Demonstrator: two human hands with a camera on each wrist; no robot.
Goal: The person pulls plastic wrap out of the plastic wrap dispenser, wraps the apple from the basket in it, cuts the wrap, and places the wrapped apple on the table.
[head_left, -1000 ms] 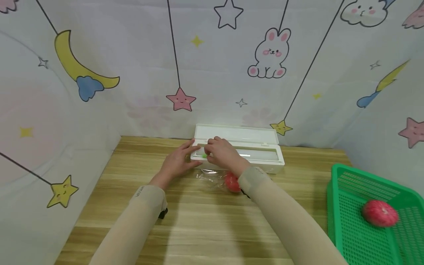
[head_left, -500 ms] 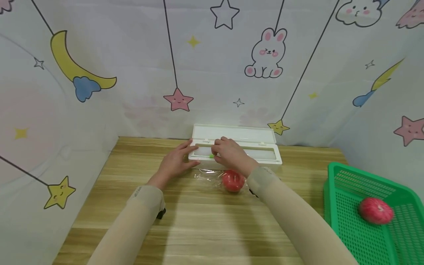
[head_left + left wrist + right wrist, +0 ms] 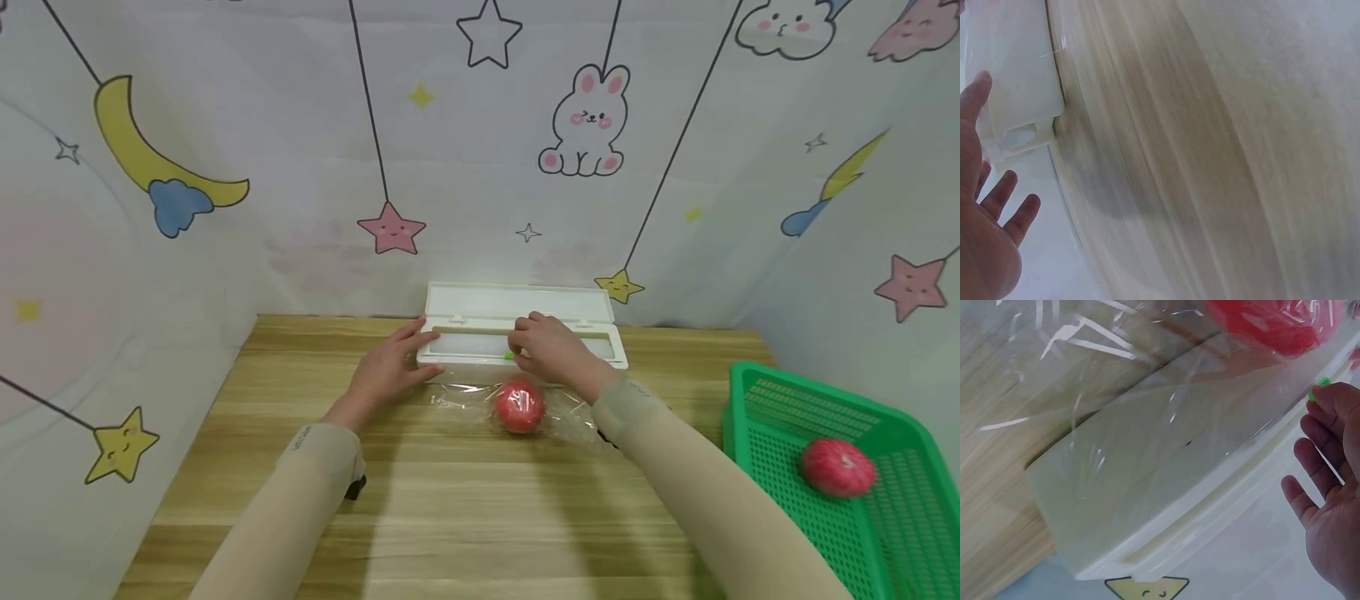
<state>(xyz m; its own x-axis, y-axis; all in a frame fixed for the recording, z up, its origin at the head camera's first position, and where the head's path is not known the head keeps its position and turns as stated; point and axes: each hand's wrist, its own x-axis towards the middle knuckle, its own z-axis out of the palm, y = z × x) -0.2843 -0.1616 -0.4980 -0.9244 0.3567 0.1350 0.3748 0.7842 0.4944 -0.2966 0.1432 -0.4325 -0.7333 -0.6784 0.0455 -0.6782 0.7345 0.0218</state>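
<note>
A long white cling film dispenser (image 3: 480, 372) stands near the back wall, its lid (image 3: 517, 302) raised. Spread fairly straight, the fingers of my left hand (image 3: 384, 367) touch its left end, thumb at the front. My right hand (image 3: 555, 350) pinches a small green slide cutter (image 3: 509, 356) along the front rim, right of the middle. The cutter also shows in the right wrist view, between thumb and forefinger. Clear film (image 3: 461, 400) hangs from the front onto the table and covers a red round fruit (image 3: 521, 406), apple-like in shape.
A green plastic basket (image 3: 738, 433) stands on the right, with another pinkish-red round fruit (image 3: 837, 468) inside. The wood-grain table (image 3: 450, 517) ends at a printed cloth backdrop (image 3: 315, 167) just behind the dispenser.
My right hand has slid the green cutter rightward along the dispenser's rim, from near the left end to past the middle. The left hand stays at the left end. More of the fruit shows.
</note>
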